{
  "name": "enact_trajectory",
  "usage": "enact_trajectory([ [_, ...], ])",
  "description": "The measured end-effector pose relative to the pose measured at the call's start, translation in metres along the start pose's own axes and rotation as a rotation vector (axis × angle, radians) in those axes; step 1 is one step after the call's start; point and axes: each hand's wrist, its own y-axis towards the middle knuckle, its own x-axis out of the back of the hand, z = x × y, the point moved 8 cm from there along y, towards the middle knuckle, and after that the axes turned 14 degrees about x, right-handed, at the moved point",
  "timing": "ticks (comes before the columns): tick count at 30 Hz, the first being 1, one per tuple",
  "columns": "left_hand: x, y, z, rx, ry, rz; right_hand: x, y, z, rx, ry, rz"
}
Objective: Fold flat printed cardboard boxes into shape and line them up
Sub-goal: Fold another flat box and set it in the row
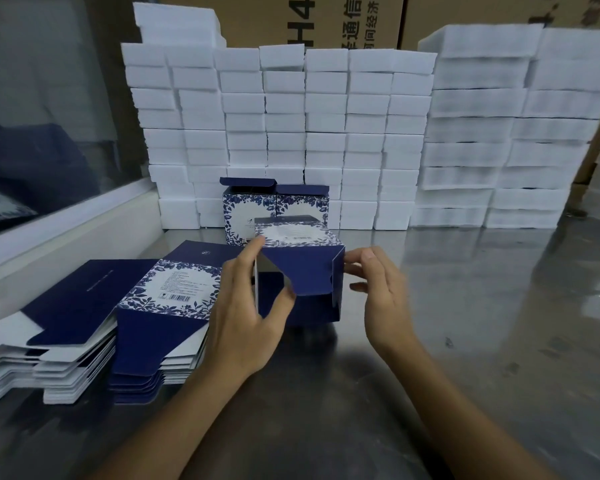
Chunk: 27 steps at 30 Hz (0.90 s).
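A navy and white floral box stands half opened at the table's middle, its end flaps toward me. My left hand grips its left wall, thumb on the inner flap. My right hand pinches its right side flap with fingertips. Two folded boxes stand side by side behind it, lids up. Flat printed blanks lie in a stack at the left.
A second stack of flat blanks lies at the far left. White foam blocks are piled in a wall along the back, with brown cartons behind. The steel table stretches to the right. A window sill runs along the left.
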Motion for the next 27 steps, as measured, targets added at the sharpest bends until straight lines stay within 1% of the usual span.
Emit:
enact_trajectory([
  [7,0.007,0.002,-0.005,0.003,0.023,-0.075,-0.003,-0.003,-0.004,-0.065,-0.001,0.016],
  [12,0.012,0.001,-0.009,-0.001,-0.006,-0.121,-0.005,-0.006,-0.006,-0.08,-0.152,0.047],
  [16,0.009,-0.003,-0.013,-0.018,-0.004,-0.108,0.005,-0.002,-0.004,-0.057,-0.222,-0.03],
  [19,0.008,-0.004,-0.016,-0.027,-0.004,-0.109,0.012,0.0,-0.005,-0.066,-0.225,-0.073],
  [27,0.007,-0.004,-0.014,-0.018,-0.011,-0.094,0.016,0.003,-0.007,-0.074,-0.241,-0.088],
])
